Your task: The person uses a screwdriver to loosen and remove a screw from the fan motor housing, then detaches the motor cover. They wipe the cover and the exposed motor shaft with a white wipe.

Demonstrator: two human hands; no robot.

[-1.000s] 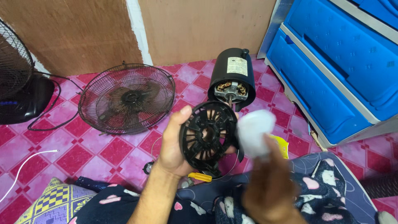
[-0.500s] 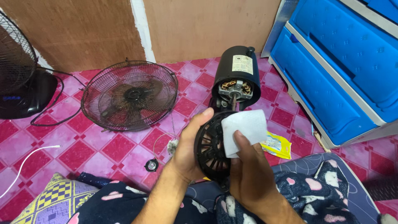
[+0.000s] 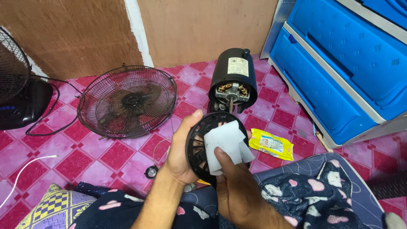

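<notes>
My left hand [image 3: 180, 150] grips a round black plastic fan cover with spokes [image 3: 197, 144], held upright in front of me. My right hand [image 3: 235, 191] presses a white wet wipe [image 3: 224, 146] flat against the cover's face, thumb on the wipe. Just behind the cover stands the black fan motor housing [image 3: 233, 78] with its copper windings and shaft showing.
A black wire fan guard [image 3: 127, 101] lies on the pink tiled floor at left. A yellow wipe packet [image 3: 271, 144] lies to the right, next to blue plastic drawers [image 3: 339, 76]. A small black cap [image 3: 151, 171], a white cable [image 3: 25, 167] and another fan's base [image 3: 21, 106] are around.
My right hand brought the wipe from the air onto the cover and slid it down and left across the face. The cover stays in my left hand.
</notes>
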